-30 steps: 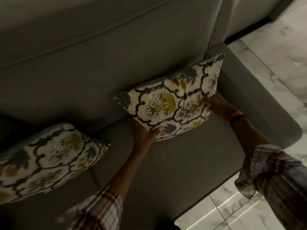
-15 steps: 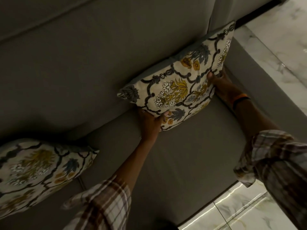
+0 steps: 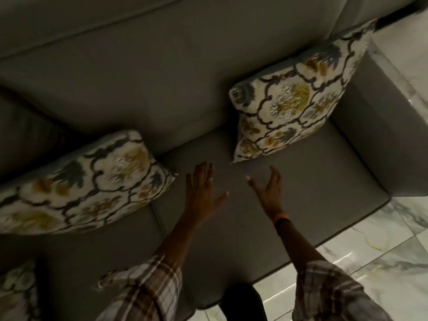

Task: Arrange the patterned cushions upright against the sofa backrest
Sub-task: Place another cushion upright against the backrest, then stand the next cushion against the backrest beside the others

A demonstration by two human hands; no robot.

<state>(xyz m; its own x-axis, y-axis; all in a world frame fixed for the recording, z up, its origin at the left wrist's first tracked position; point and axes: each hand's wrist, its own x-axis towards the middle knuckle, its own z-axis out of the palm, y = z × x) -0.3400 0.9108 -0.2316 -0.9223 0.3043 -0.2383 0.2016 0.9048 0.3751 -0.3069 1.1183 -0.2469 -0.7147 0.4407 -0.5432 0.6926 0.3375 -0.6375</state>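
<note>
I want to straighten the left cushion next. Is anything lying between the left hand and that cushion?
Nothing visible does. The left hand is open above bare sofa seat, and the left cushion lies just beside it with only grey upholstery between them. The right hand is open too, on the far side.

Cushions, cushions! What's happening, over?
Left hand, right hand: open, empty. Right floral patterned cushion propped against grey backrest. Left floral cushion leaning. Nothing blocking.

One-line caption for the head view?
Both open hands, left and right, hover near the cushion leaning on the backrest.
</note>
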